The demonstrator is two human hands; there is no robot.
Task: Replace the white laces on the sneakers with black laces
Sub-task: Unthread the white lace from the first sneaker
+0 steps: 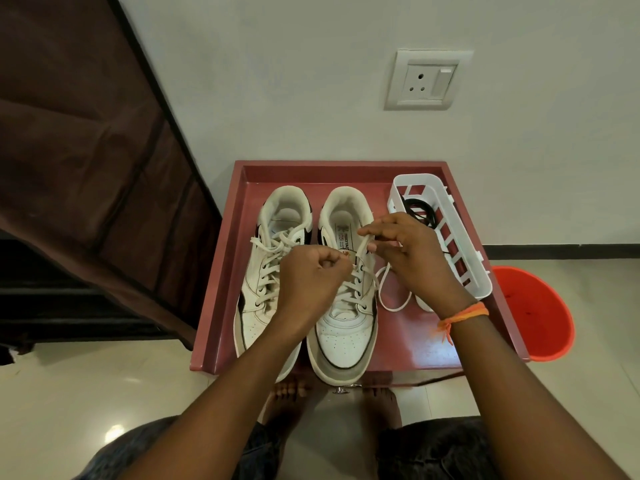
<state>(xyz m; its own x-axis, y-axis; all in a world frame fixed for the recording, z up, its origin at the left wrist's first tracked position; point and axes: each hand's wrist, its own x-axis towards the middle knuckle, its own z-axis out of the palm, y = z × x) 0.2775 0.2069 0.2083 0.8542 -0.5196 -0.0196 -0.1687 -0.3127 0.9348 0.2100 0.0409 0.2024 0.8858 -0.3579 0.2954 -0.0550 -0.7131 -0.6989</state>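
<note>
A: Where are the sneakers (304, 271)?
B: Side by side in the tray (221, 271).
A: And the hands?
B: Both pinch the right sneaker's white lace (362, 251): left hand (308, 278) curled, right hand (412, 251) higher. Black laces (417, 207) lie in the basket (460, 251).

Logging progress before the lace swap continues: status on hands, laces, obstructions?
Both hands pinching the white lace on the right-side sneaker. Left-side sneaker still laced white. Black laces in white basket. Nothing blocking.
</note>
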